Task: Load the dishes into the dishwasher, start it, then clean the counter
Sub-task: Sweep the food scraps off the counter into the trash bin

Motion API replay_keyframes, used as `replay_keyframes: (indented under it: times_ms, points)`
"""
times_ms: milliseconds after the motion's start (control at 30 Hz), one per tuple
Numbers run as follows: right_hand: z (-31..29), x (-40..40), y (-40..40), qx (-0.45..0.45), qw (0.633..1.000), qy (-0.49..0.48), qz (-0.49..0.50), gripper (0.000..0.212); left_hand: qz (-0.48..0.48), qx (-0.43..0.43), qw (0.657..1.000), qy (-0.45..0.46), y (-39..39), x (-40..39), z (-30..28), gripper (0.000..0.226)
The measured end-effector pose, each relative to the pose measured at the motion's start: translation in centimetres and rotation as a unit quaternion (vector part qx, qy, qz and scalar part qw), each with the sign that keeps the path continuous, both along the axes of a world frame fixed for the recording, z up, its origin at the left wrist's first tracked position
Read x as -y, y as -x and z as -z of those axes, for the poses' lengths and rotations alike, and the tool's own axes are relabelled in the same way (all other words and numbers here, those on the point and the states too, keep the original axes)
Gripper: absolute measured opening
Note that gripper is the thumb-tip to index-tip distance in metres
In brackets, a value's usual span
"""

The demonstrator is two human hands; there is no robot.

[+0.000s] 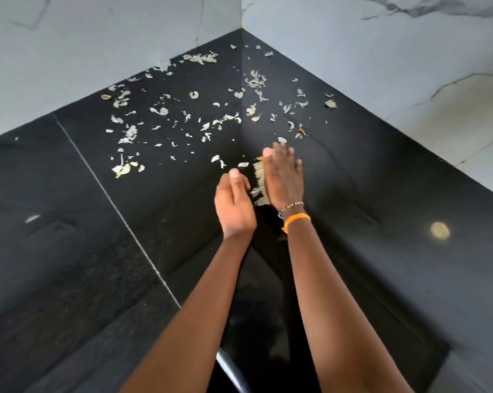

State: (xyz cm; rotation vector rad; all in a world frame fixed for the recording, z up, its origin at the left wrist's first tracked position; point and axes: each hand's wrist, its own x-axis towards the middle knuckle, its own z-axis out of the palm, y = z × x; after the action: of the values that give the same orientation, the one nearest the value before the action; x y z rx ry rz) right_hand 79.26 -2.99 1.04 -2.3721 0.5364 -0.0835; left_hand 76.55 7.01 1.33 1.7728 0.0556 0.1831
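Note:
A glossy black counter fills the corner, strewn with several pale, papery peels toward the back. My right hand stands on its edge with straight fingers, pressing a small heap of peels leftward. My left hand lies just left of that heap with its palm cupped toward it and its thumb up. The heap sits between the two hands. Beaded and orange bands circle my right wrist.
White marble walls close the counter at the back left and back right. A thin seam runs diagonally across the counter's left part. A round light reflection shows at the right. A dark curved object pokes in at the bottom edge.

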Motion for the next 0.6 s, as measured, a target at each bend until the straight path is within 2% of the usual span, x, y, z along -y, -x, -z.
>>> replay_keyframes:
  times_ms: [67,100,200,267,367,433,500,600]
  points:
    - [-1.1,-1.7,-0.4,0.047,0.993,-0.107,0.008,0.047,-0.044,0.002,0.999,-0.032,-0.2,-3.0,-0.3,0.049]
    - [-1.5,-1.8,0.0,0.077,0.988,-0.124,0.042,0.045,-0.058,0.015,0.996,-0.064,-0.1,-4.9,-0.5,0.051]
    - [-1.8,-1.2,3.1,0.111,0.975,-0.052,0.187,0.05,-0.119,0.041,0.984,-0.123,-0.2,-11.2,-1.0,0.048]
    - [-1.3,-2.3,5.5,0.086,0.965,-0.035,0.245,0.052,-0.164,0.001,0.974,-0.154,-0.7,-15.1,-0.8,0.044]
    - [0.1,-6.2,6.2,0.005,0.98,0.049,0.192,0.065,-0.138,-0.08,0.967,-0.2,-1.3,-17.7,0.0,0.042]
    - [0.3,-8.1,4.1,-0.012,0.987,0.048,0.154,0.07,-0.096,-0.074,0.946,-0.299,-1.2,-17.5,0.2,0.041]
    - [-0.2,-9.1,1.1,-0.003,0.993,-0.002,0.119,0.07,-0.073,-0.062,0.923,-0.372,-1.2,-16.8,0.1,0.043]
    - [-1.6,-9.8,-2.1,0.072,0.981,-0.16,0.085,0.066,-0.069,-0.067,0.908,-0.407,-1.8,-16.7,-0.3,0.047]
